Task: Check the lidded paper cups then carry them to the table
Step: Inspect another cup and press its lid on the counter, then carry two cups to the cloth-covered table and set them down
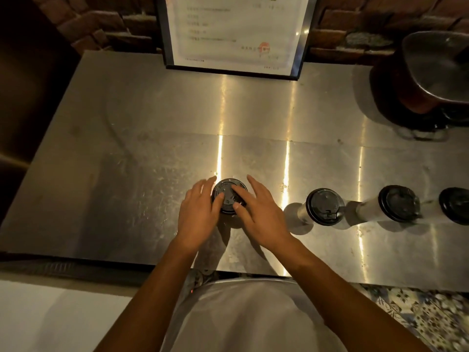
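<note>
From my head view, the brushed steel counter (152,128) carries four paper cups with round black plastic lids. The nearest cup (226,193) stands upright at the front edge — my left hand (198,212) and right hand (264,212) flank it, fingers straight and loosely spread, thumbs pressing its embossed lid. Three others (324,207) stand in a row to my right, well apart from my hands.
</note>
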`<state>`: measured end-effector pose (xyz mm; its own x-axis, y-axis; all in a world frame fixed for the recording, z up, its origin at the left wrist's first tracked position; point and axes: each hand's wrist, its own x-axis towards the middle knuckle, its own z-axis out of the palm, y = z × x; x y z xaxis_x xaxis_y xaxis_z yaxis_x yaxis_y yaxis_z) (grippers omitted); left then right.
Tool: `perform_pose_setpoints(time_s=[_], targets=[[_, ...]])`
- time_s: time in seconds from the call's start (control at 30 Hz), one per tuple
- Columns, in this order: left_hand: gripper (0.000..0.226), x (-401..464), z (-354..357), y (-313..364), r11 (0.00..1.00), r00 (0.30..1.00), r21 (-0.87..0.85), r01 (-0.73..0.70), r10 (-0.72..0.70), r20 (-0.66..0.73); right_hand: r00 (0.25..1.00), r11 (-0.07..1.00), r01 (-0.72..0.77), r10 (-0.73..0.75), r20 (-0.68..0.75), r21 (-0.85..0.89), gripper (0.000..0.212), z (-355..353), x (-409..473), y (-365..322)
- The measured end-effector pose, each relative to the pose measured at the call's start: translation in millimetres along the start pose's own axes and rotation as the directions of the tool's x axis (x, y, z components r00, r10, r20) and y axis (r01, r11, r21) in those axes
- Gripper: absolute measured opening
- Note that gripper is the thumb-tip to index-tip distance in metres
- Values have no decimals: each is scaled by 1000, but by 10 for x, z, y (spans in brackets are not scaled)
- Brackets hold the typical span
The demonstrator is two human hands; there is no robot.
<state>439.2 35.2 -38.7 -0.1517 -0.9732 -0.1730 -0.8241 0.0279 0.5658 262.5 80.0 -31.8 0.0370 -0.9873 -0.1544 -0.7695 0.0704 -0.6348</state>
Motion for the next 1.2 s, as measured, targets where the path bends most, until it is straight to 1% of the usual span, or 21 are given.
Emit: perform_pose_setpoints(time_s=[0.07,0.13,0.2,0.27,0.37,0.47,0.6,0.7,0.83,1.03,1.1,1.13,1.2], targets=[[54,-2,-78,77,999,999,28,-16,17,-51,990,999,36,-33,-139,18,50,-157,-17,-5],[61,5,-137,179,985,992,149,-81,95,-86,955,995,41,-66,-288,-94,50,-354,-32,59],[68,21,-133,295,935,971,299,-190,224,-82,926,964,-37,-66,-372,-262,47,-556,-55,235],[72,73,-74,347,878,948,390,-276,316,-43,920,924,-140,-11,-392,-356,46,-684,-72,464],[74,154,49,371,804,929,485,-345,366,54,922,873,-260,97,-374,-414,50,-773,-159,797],[70,171,161,332,776,924,508,-373,359,130,927,829,-320,173,-333,-459,58,-788,-255,986],[64,199,210,282,795,933,489,-360,320,166,927,827,-358,261,-269,-433,66,-713,-321,1049],[60,177,197,321,816,940,466,-342,305,155,921,850,-379,305,-243,-366,63,-711,-292,1016],[57,178,203,319,847,943,413,-333,309,126,907,867,-388,299,-298,-312,55,-702,-281,991],[56,151,248,359,891,963,366,-268,250,99,919,887,-348,261,-294,-302,53,-678,-318,1035],[56,121,274,419,909,980,368,-198,195,44,939,901,-304,228,-257,-309,53,-728,-295,1056],[57,136,275,422,906,981,375,-194,188,53,933,901,-315,236,-272,-297,53,-703,-312,1043],[58,86,329,499,906,992,409,-113,122,2,953,913,-265,198,-231,-309,52,-762,-315,1074]])
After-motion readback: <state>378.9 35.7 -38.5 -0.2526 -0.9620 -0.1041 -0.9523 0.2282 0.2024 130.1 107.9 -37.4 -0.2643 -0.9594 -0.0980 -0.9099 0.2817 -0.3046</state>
